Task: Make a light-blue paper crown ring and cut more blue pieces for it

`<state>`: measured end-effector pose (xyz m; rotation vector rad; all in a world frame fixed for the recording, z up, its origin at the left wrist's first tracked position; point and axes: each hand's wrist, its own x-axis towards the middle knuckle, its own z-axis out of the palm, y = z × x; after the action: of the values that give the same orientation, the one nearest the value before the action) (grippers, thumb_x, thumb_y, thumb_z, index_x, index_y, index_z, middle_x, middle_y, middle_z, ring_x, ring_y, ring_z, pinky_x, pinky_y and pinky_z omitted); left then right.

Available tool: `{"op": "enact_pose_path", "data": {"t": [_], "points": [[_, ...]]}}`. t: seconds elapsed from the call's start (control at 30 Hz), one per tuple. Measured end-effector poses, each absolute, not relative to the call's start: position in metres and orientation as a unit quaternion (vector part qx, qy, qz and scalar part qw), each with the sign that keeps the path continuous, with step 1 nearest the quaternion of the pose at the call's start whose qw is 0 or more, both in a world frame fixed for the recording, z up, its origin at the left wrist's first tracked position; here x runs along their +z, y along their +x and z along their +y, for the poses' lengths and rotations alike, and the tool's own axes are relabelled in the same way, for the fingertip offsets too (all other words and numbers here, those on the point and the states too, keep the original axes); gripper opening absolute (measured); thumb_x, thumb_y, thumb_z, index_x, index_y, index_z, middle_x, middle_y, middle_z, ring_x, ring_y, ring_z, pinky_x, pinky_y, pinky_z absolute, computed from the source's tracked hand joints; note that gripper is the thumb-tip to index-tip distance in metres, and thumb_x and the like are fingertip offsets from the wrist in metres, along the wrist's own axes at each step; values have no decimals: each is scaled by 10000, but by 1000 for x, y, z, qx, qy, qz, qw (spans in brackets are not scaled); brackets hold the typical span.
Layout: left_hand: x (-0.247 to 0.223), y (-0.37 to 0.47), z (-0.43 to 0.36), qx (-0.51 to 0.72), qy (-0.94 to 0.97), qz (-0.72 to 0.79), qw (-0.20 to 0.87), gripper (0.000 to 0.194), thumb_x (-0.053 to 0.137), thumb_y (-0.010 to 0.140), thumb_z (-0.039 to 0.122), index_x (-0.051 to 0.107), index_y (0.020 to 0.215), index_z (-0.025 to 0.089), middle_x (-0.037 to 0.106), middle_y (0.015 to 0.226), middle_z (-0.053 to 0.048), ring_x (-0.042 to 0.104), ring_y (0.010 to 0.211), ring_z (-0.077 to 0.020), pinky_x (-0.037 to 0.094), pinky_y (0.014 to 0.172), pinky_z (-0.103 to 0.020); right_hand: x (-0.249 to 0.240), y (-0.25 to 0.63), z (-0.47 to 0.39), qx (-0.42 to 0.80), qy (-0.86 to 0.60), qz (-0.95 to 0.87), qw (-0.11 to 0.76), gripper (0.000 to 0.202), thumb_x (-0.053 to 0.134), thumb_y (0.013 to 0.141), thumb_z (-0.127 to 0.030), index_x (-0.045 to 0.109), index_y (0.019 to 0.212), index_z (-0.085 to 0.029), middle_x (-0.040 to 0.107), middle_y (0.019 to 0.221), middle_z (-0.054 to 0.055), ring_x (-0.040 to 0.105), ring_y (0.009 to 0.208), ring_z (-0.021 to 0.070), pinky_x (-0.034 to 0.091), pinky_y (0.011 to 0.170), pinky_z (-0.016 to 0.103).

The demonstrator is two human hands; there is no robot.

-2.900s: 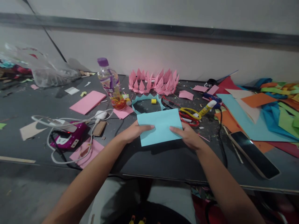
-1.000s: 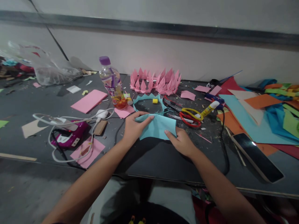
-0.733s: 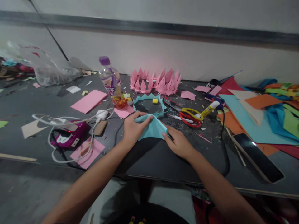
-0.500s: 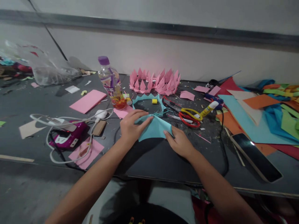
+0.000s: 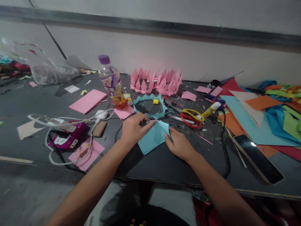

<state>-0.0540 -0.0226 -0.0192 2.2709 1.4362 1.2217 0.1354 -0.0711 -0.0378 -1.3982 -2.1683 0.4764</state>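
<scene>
Between my hands is a light blue sheet of paper (image 5: pixel 151 139), its upper right part bent over. My left hand (image 5: pixel 134 129) pinches the top edge between thumb and fingers. My right hand (image 5: pixel 178 142) grips the right edge, thumb in front and fingers behind. Just beyond them lies a blue zigzag paper crown (image 5: pixel 137 108) with a yellow glue cap (image 5: pixel 155 101) inside its ring. Two pink paper crowns (image 5: pixel 144 82) stand behind it. Scissors with red and yellow handles (image 5: pixel 191 121) and a yellow glue stick (image 5: pixel 211 110) lie to the right.
A bottle with a purple cap (image 5: pixel 112 84) stands left of the crowns. A purple power strip (image 5: pixel 68 136) with white cables is at the left, near pink paper (image 5: pixel 88 101). At the right are a phone (image 5: pixel 258 158), a glue gun (image 5: pixel 215 99) and coloured sheets (image 5: pixel 246 121).
The blue sheet has tilted, its lower corner now hanging nearer to me. Its right part is bent over more, and my left hand has shifted slightly down.
</scene>
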Motion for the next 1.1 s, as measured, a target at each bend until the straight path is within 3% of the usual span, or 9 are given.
{"op": "enact_pose_path", "data": {"t": [0.13,0.33,0.53,0.73,0.93,1.1], "points": [[-20,-55,-21,369,783,489,107,328,565,808,444,610,623,177,600,590,-9,514,534,-115,332,493,-231,-39,135,-72,177,-511,-787,297,562,369,840,-152,343,1395,-238,506,1347,53,508,1200,227,451,972,393],[-17,-59,-17,347,834,373,210,243,489,868,343,664,898,178,671,832,-50,579,670,-125,427,609,-234,-38,137,-71,221,-480,-784,325,572,375,834,-136,356,1394,-252,504,1353,31,466,1245,197,390,1035,378],[-18,-58,-17,348,826,371,243,236,507,848,333,678,814,174,657,740,-36,554,611,-118,412,568,-227,-38,136,-72,231,-489,-780,315,609,383,830,-136,298,1421,-257,497,1358,38,485,1229,195,411,1008,382],[-20,-58,-17,325,825,387,253,234,517,830,320,654,706,176,593,621,-4,481,536,-98,355,505,-212,-38,136,-70,252,-506,-752,339,567,444,838,-215,354,1398,-219,505,1349,80,495,1218,228,410,1000,413],[-19,-58,-18,325,804,368,336,202,550,798,336,661,855,177,501,560,37,449,523,-92,349,493,-197,-39,139,-68,291,-522,-711,370,450,500,808,-243,542,1251,-176,654,1148,91,626,1018,235,483,905,395],[-17,-56,-21,306,795,359,381,168,545,789,316,597,759,159,493,574,40,439,530,-87,352,508,-197,-39,141,-67,284,-538,-704,367,410,519,817,-312,583,1195,-170,678,1102,80,640,990,235,501,872,377]]}}
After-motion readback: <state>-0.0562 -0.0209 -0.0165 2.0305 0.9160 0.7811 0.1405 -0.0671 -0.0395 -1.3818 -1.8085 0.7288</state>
